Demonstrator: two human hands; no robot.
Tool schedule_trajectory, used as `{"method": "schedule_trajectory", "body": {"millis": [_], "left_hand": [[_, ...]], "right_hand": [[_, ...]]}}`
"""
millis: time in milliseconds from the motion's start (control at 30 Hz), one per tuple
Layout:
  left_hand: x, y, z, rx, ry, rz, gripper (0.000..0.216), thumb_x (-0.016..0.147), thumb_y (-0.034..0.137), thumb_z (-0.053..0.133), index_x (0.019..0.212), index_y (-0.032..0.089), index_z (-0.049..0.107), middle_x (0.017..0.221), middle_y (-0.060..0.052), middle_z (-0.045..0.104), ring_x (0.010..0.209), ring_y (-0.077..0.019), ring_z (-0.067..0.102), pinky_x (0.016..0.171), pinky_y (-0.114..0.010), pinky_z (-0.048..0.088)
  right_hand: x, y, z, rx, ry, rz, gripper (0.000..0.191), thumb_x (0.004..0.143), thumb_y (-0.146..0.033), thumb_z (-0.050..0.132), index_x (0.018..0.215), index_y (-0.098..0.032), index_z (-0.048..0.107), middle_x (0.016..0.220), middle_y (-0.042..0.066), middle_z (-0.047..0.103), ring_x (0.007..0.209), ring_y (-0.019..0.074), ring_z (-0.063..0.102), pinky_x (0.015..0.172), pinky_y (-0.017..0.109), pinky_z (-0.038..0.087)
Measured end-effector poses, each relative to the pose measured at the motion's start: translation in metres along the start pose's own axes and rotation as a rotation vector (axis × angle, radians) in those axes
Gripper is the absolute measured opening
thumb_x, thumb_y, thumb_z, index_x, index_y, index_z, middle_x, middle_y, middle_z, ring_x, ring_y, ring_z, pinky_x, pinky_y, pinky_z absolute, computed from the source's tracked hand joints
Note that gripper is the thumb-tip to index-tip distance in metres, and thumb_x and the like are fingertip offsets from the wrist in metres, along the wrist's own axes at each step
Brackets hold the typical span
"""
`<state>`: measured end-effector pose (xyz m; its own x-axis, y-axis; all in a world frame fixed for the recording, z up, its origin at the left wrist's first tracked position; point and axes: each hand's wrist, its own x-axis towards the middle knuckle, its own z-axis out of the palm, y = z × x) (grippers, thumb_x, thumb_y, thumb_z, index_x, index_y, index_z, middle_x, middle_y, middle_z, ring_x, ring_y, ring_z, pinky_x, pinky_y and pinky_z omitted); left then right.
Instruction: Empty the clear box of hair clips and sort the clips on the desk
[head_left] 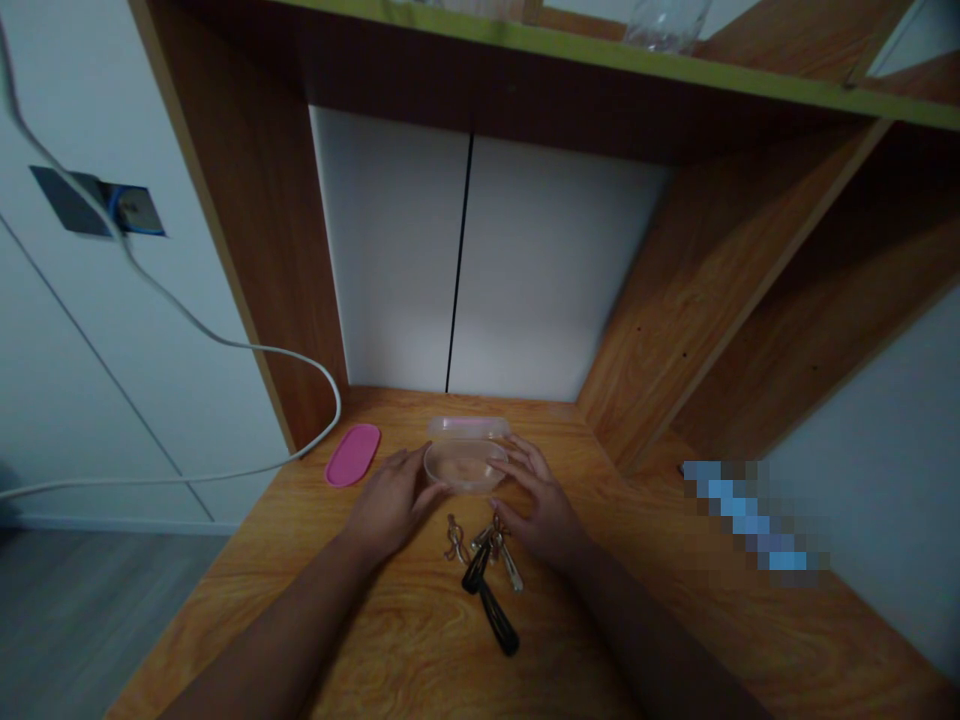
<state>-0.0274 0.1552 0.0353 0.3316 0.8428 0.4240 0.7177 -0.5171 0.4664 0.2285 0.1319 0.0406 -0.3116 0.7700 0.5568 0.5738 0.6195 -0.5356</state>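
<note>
While the left hand [390, 505] lies flat on the wooden desk [420, 650], its fingertips reach the left side of a clear oval container [465, 470]. The right hand [541, 505] mirrors it, its fingers set against the container's right side. Each grip is loose and open, with the fingers stretched and slightly spread. They touch the container's wall rather than close round it, and neither hand has anything clasped in it. The container stands upright on the desk between the two hands, near the back of the alcove, and has no lid on it.

Just behind it, touching or almost touching, is a second clear box [469, 428] with a pinkish tint. A pink oval lid [353, 454] lies flat on the desk to the left, apart from the left hand. Nearer the person, between the wrists, lies a small heap of hair clips [487, 555]. One long black clip [499, 622] points toward the desk's front edge. A white cable [225, 345] loops in from the left wall and hangs past the desk's side panel.
</note>
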Motion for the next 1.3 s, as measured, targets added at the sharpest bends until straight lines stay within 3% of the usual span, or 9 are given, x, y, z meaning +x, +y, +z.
{"method": "schedule_trajectory", "body": {"millis": [100,200,433,733,1300], "left_hand": [[0.001,-0.005,0.005,0.024,0.015,-0.029,0.054,0.094,0.045,0.057,0.139,0.016,0.05,0.119,-0.017,0.069,0.113,-0.0319,0.063,0.098,-0.046,0.048],[0.002,-0.008,0.008,0.026,0.023,-0.031,0.052,0.093,0.043,0.059,0.138,0.017,0.051,0.119,-0.016,0.069,0.114,-0.0312,0.062,0.099,-0.045,0.046],[0.003,-0.008,0.007,0.058,0.048,-0.064,0.048,0.094,0.042,0.058,0.133,0.015,0.056,0.12,-0.015,0.069,0.114,-0.0315,0.061,0.101,-0.044,0.045],[0.003,-0.011,0.009,0.052,0.08,-0.065,0.053,0.089,0.045,0.064,0.133,0.016,0.056,0.12,-0.015,0.069,0.113,-0.0319,0.062,0.1,-0.045,0.046],[0.001,-0.009,0.008,0.04,0.093,-0.068,0.056,0.087,0.045,0.066,0.134,0.015,0.055,0.12,-0.015,0.069,0.111,-0.0324,0.063,0.1,-0.048,0.048]], "right_hand": [[-0.001,0.007,0.004,0.006,-0.037,0.039,0.041,0.084,-0.017,0.068,0.125,-0.024,0.066,0.157,0.013,0.028,0.136,0.0302,0.046,0.113,0.052,0.041],[-0.001,0.012,0.005,0.006,-0.059,0.049,0.046,0.083,-0.015,0.067,0.128,-0.024,0.064,0.159,0.013,0.025,0.137,0.0305,0.046,0.114,0.052,0.039],[0.001,0.01,0.003,-0.019,-0.064,0.075,0.057,0.083,-0.014,0.065,0.138,-0.027,0.056,0.156,0.011,0.035,0.144,0.0287,0.037,0.117,0.05,0.035],[0.001,0.013,0.004,-0.007,-0.045,0.062,0.059,0.082,-0.012,0.064,0.138,-0.027,0.055,0.148,0.011,0.044,0.142,0.0252,0.039,0.118,0.047,0.034],[0.002,0.01,0.003,-0.012,-0.016,0.053,0.055,0.082,-0.012,0.063,0.135,-0.027,0.058,0.144,0.011,0.047,0.138,0.0253,0.042,0.116,0.048,0.037]]}}
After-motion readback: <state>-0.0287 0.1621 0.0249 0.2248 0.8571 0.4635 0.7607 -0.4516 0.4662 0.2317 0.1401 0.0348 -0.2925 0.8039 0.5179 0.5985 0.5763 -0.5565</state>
